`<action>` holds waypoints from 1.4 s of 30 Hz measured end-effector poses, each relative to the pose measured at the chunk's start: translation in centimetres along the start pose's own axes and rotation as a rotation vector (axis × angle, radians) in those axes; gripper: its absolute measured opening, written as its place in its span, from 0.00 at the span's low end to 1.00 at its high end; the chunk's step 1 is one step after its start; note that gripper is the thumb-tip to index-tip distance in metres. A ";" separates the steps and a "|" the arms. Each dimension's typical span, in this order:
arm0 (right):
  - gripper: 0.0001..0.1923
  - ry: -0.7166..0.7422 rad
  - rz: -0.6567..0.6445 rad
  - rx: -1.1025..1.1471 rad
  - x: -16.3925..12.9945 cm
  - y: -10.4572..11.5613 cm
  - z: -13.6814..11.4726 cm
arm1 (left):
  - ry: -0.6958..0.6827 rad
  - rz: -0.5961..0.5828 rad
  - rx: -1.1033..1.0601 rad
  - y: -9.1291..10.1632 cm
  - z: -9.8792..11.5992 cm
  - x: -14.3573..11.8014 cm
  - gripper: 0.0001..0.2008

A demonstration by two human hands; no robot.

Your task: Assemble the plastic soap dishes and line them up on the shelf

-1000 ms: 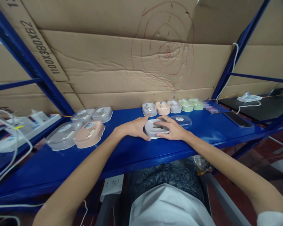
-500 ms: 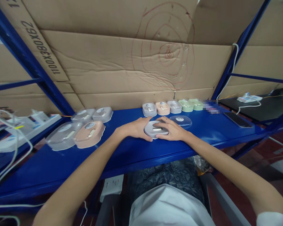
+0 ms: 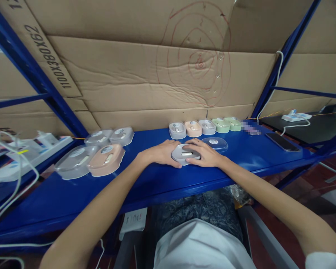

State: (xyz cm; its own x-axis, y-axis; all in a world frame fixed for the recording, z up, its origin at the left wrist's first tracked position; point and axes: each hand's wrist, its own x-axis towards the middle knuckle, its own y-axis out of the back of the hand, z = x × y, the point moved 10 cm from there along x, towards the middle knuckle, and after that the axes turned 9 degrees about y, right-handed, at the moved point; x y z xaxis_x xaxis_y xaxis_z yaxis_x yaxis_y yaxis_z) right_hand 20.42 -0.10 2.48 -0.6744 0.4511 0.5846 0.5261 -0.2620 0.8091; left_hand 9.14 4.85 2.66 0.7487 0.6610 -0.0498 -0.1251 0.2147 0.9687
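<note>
A small grey rounded plastic box [image 3: 182,149] with a white bar across its top rests on the blue table, between my hands. My left hand [image 3: 165,152] wraps around its left side, thumb along the near edge. Around the right side curls my right hand [image 3: 207,155], its thumb at the near edge and its fingers on the far part of the top. Part of the box is hidden under the fingers. Just beyond my right hand lies a clear lid [image 3: 221,145] with a round white sticker.
Grey, peach and green lidded boxes [image 3: 194,129] line the back of the blue table [image 3: 156,183]. More clear-lidded boxes [image 3: 106,160] stand at the left. A phone [image 3: 282,142] lies at the right. White cables and power strips [image 3: 49,147] are on the far left.
My right hand's fingers have shifted slightly right and back on the box top, so more of the white bar shows. My left hand and the surrounding boxes stay put.
</note>
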 end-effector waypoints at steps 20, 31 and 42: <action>0.30 -0.297 -0.050 -0.246 -8.5 6.9 7.6 | 0.026 -0.018 -0.003 0.1 -0.7 0.1 0.47; 0.33 -0.241 -0.148 -0.224 -7.5 4.9 6.8 | 0.002 -0.008 -0.017 0.0 -0.6 0.2 0.43; 0.34 -0.304 -0.165 -0.210 -7.8 4.7 7.5 | 0.017 0.014 -0.035 0.3 -0.2 0.0 0.43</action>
State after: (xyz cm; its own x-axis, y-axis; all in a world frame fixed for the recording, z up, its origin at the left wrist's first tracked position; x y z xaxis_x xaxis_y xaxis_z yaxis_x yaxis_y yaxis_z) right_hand 32.05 1.56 1.24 -0.5403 0.7252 0.4267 0.2855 -0.3191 0.9037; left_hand 8.93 5.09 2.93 0.7358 0.6759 -0.0407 -0.1581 0.2299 0.9603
